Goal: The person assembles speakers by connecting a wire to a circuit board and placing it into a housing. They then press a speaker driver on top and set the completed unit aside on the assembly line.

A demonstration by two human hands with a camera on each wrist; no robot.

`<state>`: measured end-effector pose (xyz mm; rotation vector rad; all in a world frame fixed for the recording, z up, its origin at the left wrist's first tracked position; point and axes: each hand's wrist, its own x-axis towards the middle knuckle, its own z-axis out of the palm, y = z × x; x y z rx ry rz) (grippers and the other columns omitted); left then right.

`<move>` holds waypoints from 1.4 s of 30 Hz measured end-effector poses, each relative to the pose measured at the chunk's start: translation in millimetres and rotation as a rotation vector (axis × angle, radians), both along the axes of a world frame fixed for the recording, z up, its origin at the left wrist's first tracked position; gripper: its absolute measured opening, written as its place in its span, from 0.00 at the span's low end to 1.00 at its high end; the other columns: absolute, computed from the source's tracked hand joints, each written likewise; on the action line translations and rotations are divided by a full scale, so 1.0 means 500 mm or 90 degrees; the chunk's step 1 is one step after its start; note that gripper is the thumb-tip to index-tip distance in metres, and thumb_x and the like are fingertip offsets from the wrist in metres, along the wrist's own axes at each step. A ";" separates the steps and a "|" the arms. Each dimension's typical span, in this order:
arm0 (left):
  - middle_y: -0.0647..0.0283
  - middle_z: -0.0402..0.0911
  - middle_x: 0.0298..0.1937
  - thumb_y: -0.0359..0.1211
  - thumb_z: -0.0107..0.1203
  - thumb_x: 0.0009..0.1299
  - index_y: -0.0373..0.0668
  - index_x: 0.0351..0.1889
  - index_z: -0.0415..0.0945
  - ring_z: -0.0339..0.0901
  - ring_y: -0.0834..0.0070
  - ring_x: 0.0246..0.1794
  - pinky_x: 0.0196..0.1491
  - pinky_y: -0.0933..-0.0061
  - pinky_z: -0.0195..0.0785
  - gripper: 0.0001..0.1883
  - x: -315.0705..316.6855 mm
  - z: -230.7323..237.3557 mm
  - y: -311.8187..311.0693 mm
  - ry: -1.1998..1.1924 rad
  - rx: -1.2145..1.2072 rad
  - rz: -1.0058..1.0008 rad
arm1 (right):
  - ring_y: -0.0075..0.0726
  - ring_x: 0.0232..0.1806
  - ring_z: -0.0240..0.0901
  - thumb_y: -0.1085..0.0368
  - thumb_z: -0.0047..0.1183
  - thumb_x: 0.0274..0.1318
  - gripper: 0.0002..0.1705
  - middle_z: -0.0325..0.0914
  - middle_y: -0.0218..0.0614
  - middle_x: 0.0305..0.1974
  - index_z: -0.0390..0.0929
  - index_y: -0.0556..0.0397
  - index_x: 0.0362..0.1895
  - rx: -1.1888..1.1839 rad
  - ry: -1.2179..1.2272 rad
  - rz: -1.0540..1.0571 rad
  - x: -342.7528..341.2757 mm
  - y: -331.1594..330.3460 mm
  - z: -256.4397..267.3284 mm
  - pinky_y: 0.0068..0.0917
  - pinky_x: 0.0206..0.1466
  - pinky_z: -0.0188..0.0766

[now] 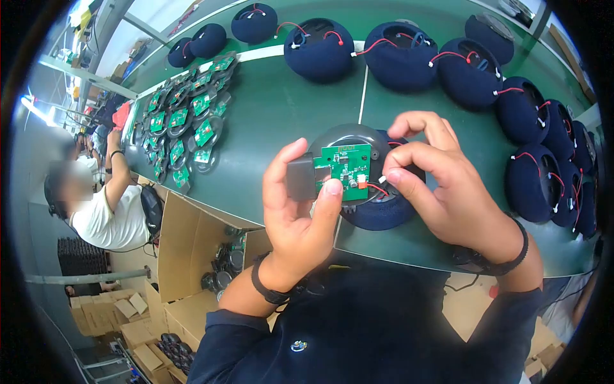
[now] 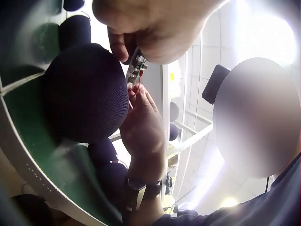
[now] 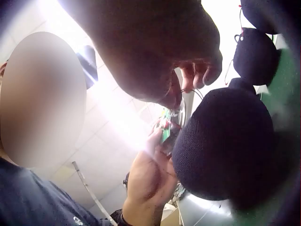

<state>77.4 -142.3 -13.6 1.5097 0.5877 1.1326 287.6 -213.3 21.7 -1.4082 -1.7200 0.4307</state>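
Observation:
My left hand grips a dark round base carrying a green circuit board, its thumb on the board's lower edge and its fingers behind a grey block. Red wires run from a small red-and-white socket on the board. Thumb and index finger of my right hand pinch a small white connector just right of the board. Below and behind the base sits a navy fabric-covered round housing, which bulks large in the left wrist view as a dark ball.
Several navy housings with red wires line the table's back and right side. Many bases with green boards lie grouped at left. A cardboard box stands against the near left edge. Another person works at far left.

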 end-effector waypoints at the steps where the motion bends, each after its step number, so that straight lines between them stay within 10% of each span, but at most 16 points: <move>1: 0.58 0.77 0.57 0.21 0.56 0.75 0.35 0.74 0.58 0.78 0.74 0.55 0.57 0.72 0.73 0.31 0.000 -0.002 -0.002 0.005 -0.001 -0.005 | 0.56 0.59 0.66 0.68 0.60 0.63 0.05 0.72 0.46 0.56 0.80 0.56 0.38 -0.001 0.005 -0.005 -0.004 -0.001 -0.005 0.42 0.65 0.63; 42: 0.57 0.75 0.56 0.19 0.64 0.69 0.35 0.66 0.64 0.80 0.73 0.52 0.53 0.73 0.77 0.29 0.008 -0.002 -0.013 0.045 0.136 0.061 | 0.43 0.62 0.67 0.66 0.59 0.65 0.06 0.76 0.43 0.58 0.84 0.54 0.36 0.020 0.181 -0.107 -0.051 -0.010 -0.037 0.39 0.67 0.61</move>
